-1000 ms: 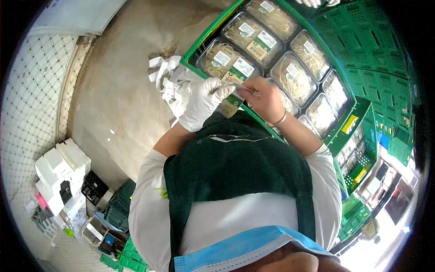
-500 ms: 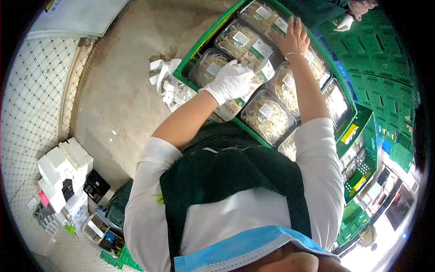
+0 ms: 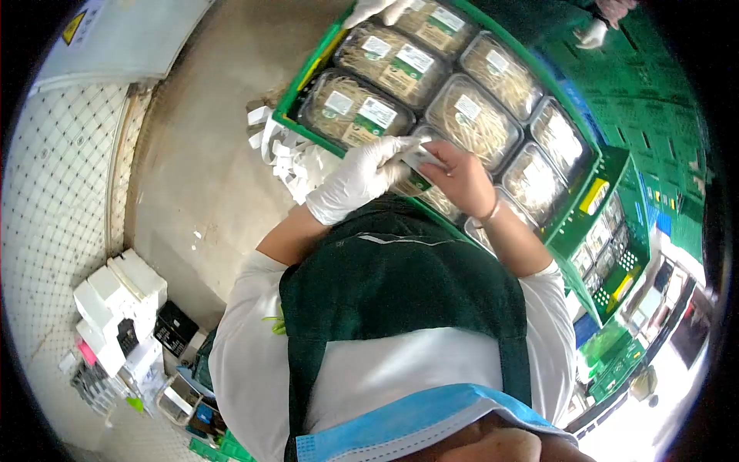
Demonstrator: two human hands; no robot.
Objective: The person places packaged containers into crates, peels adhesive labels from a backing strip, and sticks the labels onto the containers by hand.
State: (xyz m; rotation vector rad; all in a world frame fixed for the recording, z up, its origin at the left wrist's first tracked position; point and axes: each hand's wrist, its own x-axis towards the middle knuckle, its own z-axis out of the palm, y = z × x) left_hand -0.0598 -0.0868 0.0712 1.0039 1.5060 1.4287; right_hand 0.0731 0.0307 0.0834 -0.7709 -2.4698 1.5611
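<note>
My left hand point(image 3: 356, 179), in a white glove, is closed with its fingertips pinching the edge of labels point(image 3: 419, 160) that are white and green. My bare right hand point(image 3: 464, 183), with a band at the wrist, pinches the same labels from the other side. The two hands meet over the near edge of a green crate point(image 3: 566, 206). Inside it lie several clear-lidded trays of pale sprouts point(image 3: 473, 119). A tray at the left point(image 3: 358, 108) bears a white and green label; part of a near tray point(image 3: 440, 202) is hidden under my hands.
Another person's gloved hand point(image 3: 377, 11) is at the crate's far left corner, and a further gloved hand point(image 3: 593, 35) shows at top right. White paper strips point(image 3: 289, 158) lie on the floor. Green crates point(image 3: 654, 115) stand at right, white boxes point(image 3: 119, 296) at lower left.
My right hand has come back from the far trays to meet my left at the near edge. My left hand has drawn back slightly. Another person's gloved hand has appeared at the top.
</note>
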